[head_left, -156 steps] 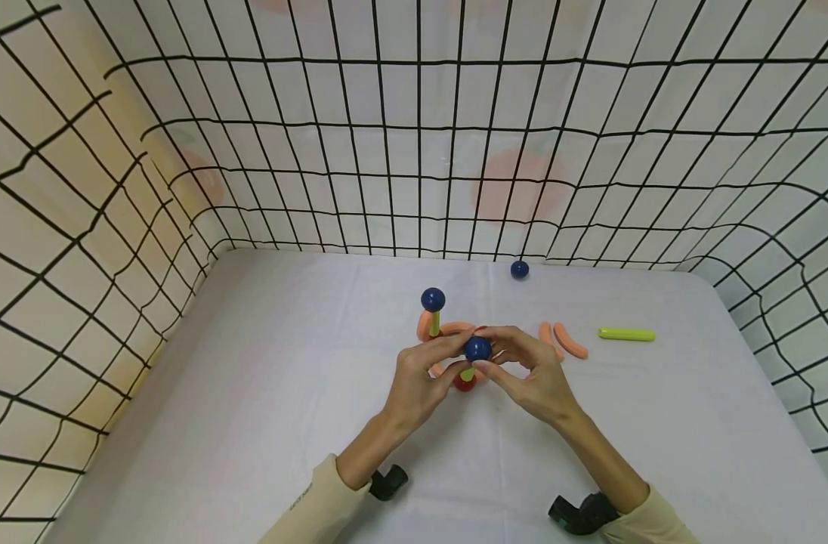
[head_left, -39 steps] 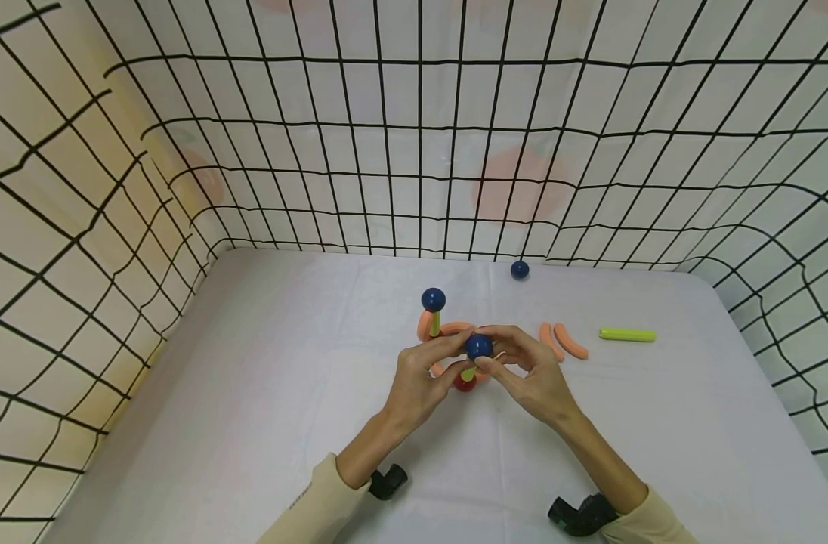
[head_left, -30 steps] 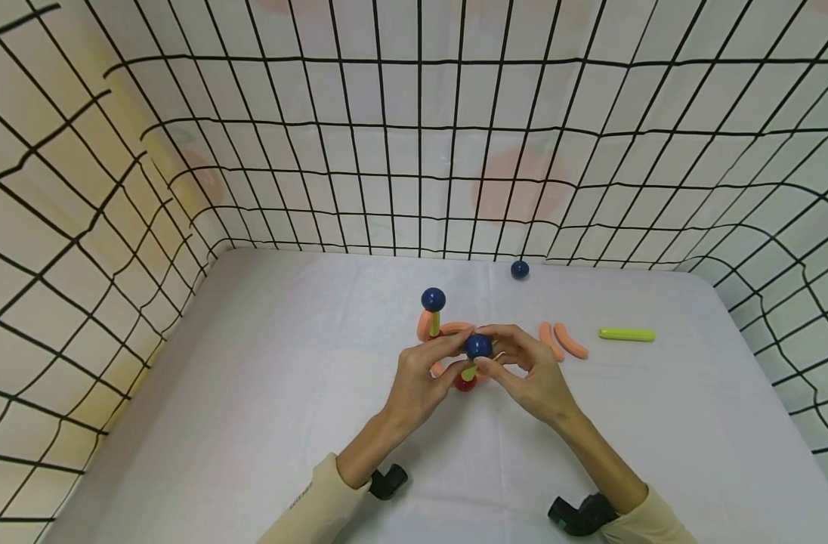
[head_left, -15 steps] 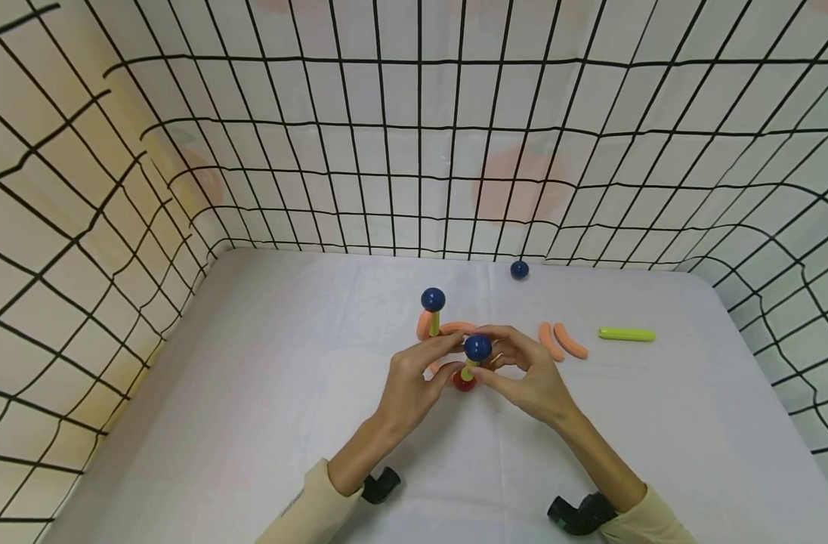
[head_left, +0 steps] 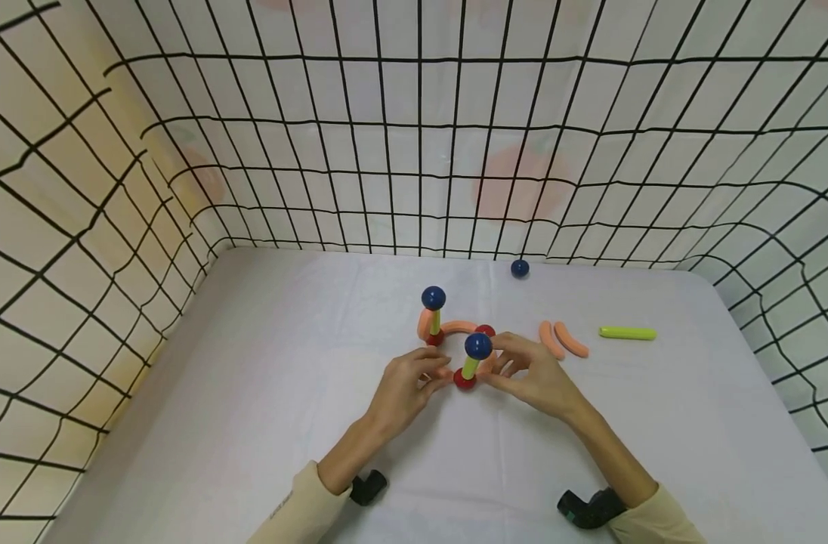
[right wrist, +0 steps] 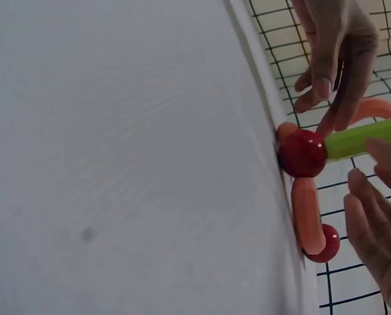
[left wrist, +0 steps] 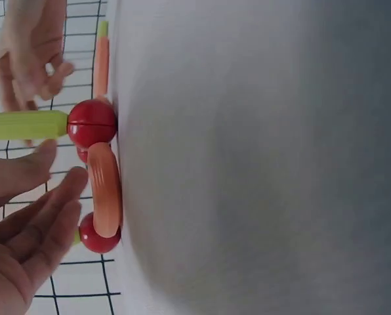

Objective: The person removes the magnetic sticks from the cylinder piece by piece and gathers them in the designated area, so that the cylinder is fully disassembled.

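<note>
Left hand (head_left: 402,389): fingers loosely bent, thumb apart from them, grip empty. Fingertips right by the near-left orange curve (left wrist: 105,190); contact hard to tell. Right hand (head_left: 542,381): fingers relaxed and slightly bent, thumb apart, nothing held. Its thumb is by the front green rod (head_left: 471,368), can't tell if touching; other fingers on the far side, near the right orange curve (head_left: 489,361).

Between the hands: front green rod upright in the front red ball (head_left: 464,379), front blue ball (head_left: 478,346) on top. Near-left orange curve runs from the front red ball to the left red ball (head_left: 435,339), which carries the left green rod (head_left: 435,323), upright, topped by the left blue ball (head_left: 434,298). Left orange curve (head_left: 424,325) beside that rod. Far orange curve (head_left: 458,326) spans left red ball to right red ball (head_left: 485,331). Whole frame sits mid-table, a bit toward the far edge.

Loose on the white table (head_left: 251,415): two orange curves (head_left: 571,340) right of the frame, side by side; green rod (head_left: 628,333) farther toward the right edge; blue ball (head_left: 520,268) at the far edge, near the black mesh (head_left: 419,122). Beige sleeves (head_left: 305,502) on both arms.
</note>
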The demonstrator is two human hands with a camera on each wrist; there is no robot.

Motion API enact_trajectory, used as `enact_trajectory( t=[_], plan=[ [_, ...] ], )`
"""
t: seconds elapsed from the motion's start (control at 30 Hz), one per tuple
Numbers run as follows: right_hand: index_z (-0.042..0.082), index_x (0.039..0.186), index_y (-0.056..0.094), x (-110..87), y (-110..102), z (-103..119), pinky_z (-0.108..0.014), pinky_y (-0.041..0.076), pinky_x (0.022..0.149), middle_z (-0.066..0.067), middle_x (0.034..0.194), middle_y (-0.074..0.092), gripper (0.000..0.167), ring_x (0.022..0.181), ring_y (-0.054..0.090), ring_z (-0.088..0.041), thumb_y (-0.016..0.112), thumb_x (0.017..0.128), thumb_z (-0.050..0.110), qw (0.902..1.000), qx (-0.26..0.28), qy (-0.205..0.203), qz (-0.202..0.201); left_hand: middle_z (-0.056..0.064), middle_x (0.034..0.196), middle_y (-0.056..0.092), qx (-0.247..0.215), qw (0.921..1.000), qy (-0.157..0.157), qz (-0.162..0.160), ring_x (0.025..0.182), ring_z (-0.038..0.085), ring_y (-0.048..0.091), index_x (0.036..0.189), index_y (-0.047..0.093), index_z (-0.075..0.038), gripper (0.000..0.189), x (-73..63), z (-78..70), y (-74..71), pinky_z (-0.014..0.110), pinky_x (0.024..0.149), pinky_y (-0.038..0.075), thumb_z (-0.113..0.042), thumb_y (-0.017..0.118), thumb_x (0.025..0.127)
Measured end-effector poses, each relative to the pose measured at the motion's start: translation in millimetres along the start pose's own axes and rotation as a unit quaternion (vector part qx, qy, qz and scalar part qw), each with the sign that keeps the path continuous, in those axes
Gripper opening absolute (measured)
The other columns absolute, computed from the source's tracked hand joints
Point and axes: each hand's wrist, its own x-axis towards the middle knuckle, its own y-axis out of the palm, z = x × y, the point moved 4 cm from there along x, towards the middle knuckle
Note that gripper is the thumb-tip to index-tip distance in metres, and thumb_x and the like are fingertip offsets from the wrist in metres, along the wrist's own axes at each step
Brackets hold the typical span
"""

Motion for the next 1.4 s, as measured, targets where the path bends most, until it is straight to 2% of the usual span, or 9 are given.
enact_trajectory(
  t=[0.17,0.33,0.63,0.9,1.13,1.27,1.4],
  plan=[
    [0.017,0.110,0.079,-2.1,6,-12,-0.024,0.058,0.075,-0.002,0.112,0.073,0.021,0.091,0.066,-0.010,0.081,0.090,0.013,0.9964,-0.041,0.063,0.039,0.013,0.112,0.075,0.053,0.9970,-0.007,0.056,0.095,0.024,0.075,0.111,0.079,0.003,0.026,3.1,3.0,5.5,0.034,0.089,0.063,0.001,0.081,0.085],
    [0.016,0.103,0.082,-1.8,9,-16,-0.024,0.058,0.078,0.001,0.106,0.073,0.015,0.096,0.065,-0.017,0.081,0.089,0.011,0.9955,-0.058,0.063,0.042,0.011,0.110,0.075,0.099,0.9908,0.010,0.091,0.103,0.026,0.070,0.104,0.081,-0.001,0.018,4.7,2.6,8.6,0.037,0.096,0.061,0.001,0.081,0.086],
    [0.009,0.105,0.081,2.3,7,-18,-0.025,0.058,0.085,-0.002,0.107,0.072,0.018,0.097,0.068,-0.018,0.080,0.088,0.003,0.9941,-0.088,0.037,0.052,0.013,0.115,0.073,0.096,0.9878,0.012,0.122,0.107,0.026,0.069,0.107,0.079,0.001,0.019,2.4,1.5,10.9,0.036,0.097,0.060,0.003,0.079,0.088],
    [0.007,0.100,0.082,9.3,5,-19,-0.023,0.053,0.073,-0.005,0.104,0.072,0.019,0.086,0.061,-0.016,0.085,0.082,0.002,0.9906,-0.125,0.010,0.055,0.016,0.125,0.071,0.088,0.9860,0.005,0.142,0.114,0.027,0.068,0.118,0.075,0.003,0.029,0.4,1.1,13.1,0.035,0.099,0.059,0.001,0.078,0.089],
    [0.011,0.097,0.083,15.4,7,-23,-0.021,0.049,0.070,-0.007,0.111,0.075,0.016,0.089,0.059,-0.015,0.086,0.083,0.006,0.9905,-0.108,0.026,0.081,0.017,0.127,0.069,0.082,0.9846,0.008,0.154,0.115,0.027,0.068,0.119,0.075,0.003,0.029,-0.3,2.0,13.9,0.035,0.100,0.059,0.000,0.077,0.090],
    [0.013,0.093,0.082,18.1,4,-23,-0.022,0.051,0.069,-0.003,0.105,0.074,0.013,0.088,0.059,-0.013,0.084,0.084,0.004,0.9900,-0.110,0.027,0.085,0.016,0.125,0.069,0.078,0.9834,0.002,0.164,0.113,0.025,0.068,0.121,0.073,0.003,0.031,-0.3,-0.3,16.1,0.033,0.100,0.059,-0.002,0.077,0.091],
    [0.011,0.098,0.079,20.5,-1,-24,-0.023,0.052,0.069,-0.003,0.101,0.071,0.018,0.084,0.059,-0.013,0.083,0.084,0.000,0.9891,-0.126,0.018,0.073,0.014,0.129,0.068,0.084,0.9804,-0.006,0.178,0.118,0.024,0.066,0.127,0.071,0.003,0.036,-1.3,-5.3,21.0,0.033,0.105,0.056,-0.005,0.077,0.092]
  ],
)
